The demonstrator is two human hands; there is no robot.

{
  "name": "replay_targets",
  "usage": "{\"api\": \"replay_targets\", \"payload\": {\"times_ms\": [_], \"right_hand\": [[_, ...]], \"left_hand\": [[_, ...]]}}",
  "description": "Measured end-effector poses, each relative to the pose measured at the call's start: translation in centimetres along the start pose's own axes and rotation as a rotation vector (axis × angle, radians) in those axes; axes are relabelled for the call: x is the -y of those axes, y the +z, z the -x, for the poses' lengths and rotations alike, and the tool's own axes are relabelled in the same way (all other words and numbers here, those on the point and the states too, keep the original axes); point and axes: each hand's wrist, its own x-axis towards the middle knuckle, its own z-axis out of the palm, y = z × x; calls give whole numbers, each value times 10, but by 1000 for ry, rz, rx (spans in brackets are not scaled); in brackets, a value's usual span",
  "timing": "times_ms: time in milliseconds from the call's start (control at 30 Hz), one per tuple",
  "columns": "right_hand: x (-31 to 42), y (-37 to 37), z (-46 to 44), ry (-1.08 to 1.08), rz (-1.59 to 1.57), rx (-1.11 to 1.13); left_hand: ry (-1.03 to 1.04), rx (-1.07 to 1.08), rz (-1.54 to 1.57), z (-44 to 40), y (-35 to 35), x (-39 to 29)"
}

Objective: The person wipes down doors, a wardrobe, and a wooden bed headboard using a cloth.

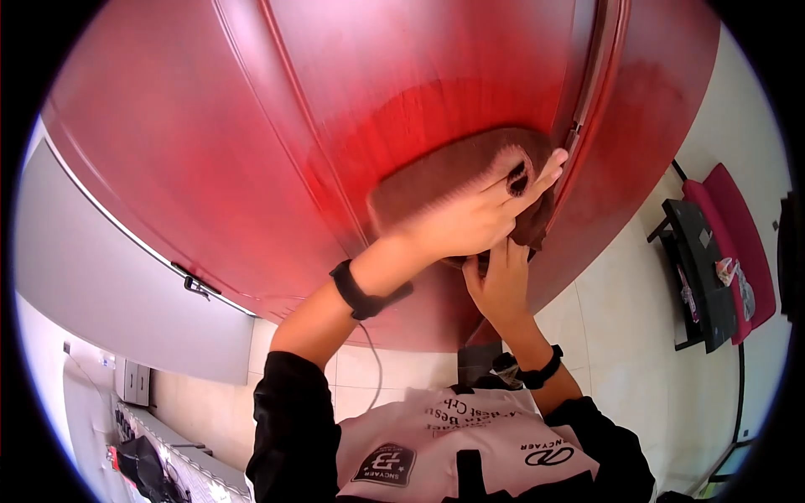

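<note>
A brown cloth (436, 172) lies against a glossy red panelled surface (419, 50), where a darker, wet-looking patch shows around it. My left hand (470, 220) reaches across the cloth, with some fingers extended towards its right edge and others in its bunched folds. Just below, my right hand (505, 281) grips the cloth's lower edge with bent fingers. Both hands are close together, and the folds partly hide their fingertips.
Right of the red surface stand a black table (704, 277) and a dark pink seat (742, 243). A grey panel with a black handle (197, 283) is at left. Pale floor tiles (570, 335) and a thin grey cable (379, 369) show below.
</note>
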Motion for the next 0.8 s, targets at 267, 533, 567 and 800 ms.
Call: {"api": "replay_targets", "payload": {"times_ms": [267, 533, 567, 800], "right_hand": [[-6, -19, 10, -14, 29, -11], [5, -49, -37, -96, -53, -37], [7, -49, -43, -105, -68, -58], [28, -31, -66, -113, -21, -175]], "left_hand": [[-4, -5, -52, 9, 15, -1], [-326, -416, -388, 31, -16, 23], [-386, -426, -438, 36, -24, 30], [-684, -469, -636, 63, -43, 30]]}}
